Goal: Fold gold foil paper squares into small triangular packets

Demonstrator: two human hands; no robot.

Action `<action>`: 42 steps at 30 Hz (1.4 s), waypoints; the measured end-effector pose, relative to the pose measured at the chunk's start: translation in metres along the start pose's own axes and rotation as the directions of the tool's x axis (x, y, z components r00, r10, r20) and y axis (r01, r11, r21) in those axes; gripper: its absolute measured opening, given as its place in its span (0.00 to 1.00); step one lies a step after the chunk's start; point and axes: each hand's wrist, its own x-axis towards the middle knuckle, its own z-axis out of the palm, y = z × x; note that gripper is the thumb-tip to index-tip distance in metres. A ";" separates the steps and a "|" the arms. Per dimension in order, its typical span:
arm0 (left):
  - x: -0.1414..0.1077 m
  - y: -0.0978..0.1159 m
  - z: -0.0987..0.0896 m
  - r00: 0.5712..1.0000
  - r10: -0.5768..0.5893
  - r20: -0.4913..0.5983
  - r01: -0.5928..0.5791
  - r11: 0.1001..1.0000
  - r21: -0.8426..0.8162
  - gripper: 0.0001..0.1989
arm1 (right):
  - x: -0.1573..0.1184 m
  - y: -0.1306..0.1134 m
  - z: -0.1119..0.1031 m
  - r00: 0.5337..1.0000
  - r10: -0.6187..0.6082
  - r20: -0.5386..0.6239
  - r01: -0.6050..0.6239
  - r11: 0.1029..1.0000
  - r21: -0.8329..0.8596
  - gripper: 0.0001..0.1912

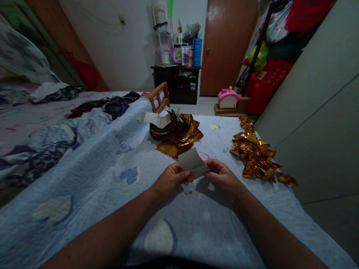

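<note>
A pale grey sheet of paper (193, 162) is held up between my two hands over the blue bedspread (112, 198). My left hand (174, 178) pinches its lower left part, thumb on top. At the right edge, my right hand (221, 175) grips the sheet between thumb and fingers. Beyond my hands lies a fanned stack of gold and dark-edged sheets (179, 130), with a few pale strips (158, 119) sticking up on its left. Several folded gold foil pieces (255, 157) form a pile along the bed's right side.
Rumpled clothes and bedding (92, 119) lie to the left, near a fan (22, 52). A small wooden chair (159, 97) stands behind the stack. Farther back are a dark cabinet (179, 87), a brown door (227, 45) and a pink toy (228, 99). A pale panel (316, 112) borders the right side.
</note>
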 end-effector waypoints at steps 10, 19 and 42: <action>0.000 -0.009 0.004 0.987 -0.055 0.151 0.079 0.984 -0.158 0.20 | 0.002 0.004 0.007 0.986 -0.082 0.148 0.086 0.996 -0.026 0.13; 0.002 -0.012 0.003 0.989 -0.088 0.123 0.097 0.993 -0.071 0.22 | 0.000 0.003 0.007 0.993 -0.082 0.079 0.086 0.995 -0.053 0.12; -0.001 0.008 -0.002 0.902 0.421 -0.094 -0.364 0.860 0.358 0.14 | 0.001 -0.002 -0.001 0.904 -0.407 -0.128 0.210 0.686 -0.697 0.18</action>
